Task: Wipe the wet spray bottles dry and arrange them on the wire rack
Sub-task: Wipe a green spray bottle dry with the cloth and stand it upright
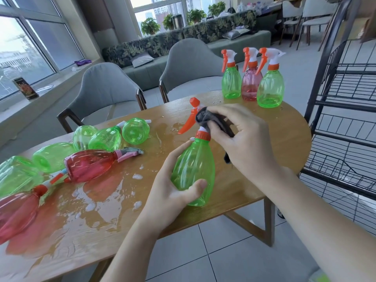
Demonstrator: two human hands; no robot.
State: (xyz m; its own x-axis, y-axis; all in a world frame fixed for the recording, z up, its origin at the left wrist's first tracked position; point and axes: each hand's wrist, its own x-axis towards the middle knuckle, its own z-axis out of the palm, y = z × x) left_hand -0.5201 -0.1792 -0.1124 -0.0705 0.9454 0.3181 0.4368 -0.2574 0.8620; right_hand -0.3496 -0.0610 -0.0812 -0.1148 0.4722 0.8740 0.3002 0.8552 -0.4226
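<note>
Two hands work one green spray bottle (194,167) above the wet table (254,180): the left hand (173,192) grips its body from below, thumb across the front. The right hand (242,137), wrist bent, presses a dark cloth (211,121) around the sprayer head. Three bottles (251,78) stand upright at the table's far end beside the wire rack (345,98).

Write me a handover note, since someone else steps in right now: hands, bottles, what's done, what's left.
Left hand grips the green bottle by its body. Right hand holds the dark cloth against its sprayer head.
Three upright bottles stand at the table's far right edge, two green, one red.
Wet bottles lie on the puddled left side of the table.
The wire rack shows no bottles yet.
Left: finish this one, wipe the rest, load the rack.
</note>
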